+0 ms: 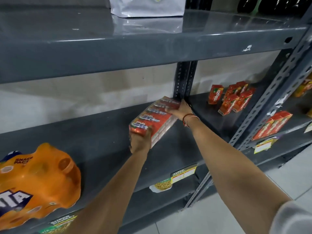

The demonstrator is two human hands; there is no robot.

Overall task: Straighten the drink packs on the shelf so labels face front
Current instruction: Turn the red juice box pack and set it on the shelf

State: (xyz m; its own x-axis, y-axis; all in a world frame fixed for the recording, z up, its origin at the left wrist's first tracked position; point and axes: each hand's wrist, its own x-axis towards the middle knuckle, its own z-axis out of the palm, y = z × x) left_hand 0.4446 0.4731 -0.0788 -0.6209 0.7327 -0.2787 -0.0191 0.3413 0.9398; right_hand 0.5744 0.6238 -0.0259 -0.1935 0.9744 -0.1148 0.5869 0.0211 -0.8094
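Note:
A shrink-wrapped multipack of red juice cartons [155, 117] lies slantwise on the grey middle shelf [94, 132], its far end by the slotted upright [184, 80]. My left hand [141, 141] grips the pack's near end. My right hand [181, 109] holds its far end, a red thread around the wrist. Several loose red Maaza cartons [232, 99] stand at mixed angles on the shelf bay to the right. Another red Maaza multipack [272, 127] lies near that bay's front edge.
An orange shrink-wrapped bottle pack [35, 184] lies at the shelf's left front. A white pouch [146, 5] stands on the upper shelf. Price labels [183, 173] hang on the shelf edges. Slotted posts [273, 102] separate the bays. Tiled floor lies at lower right.

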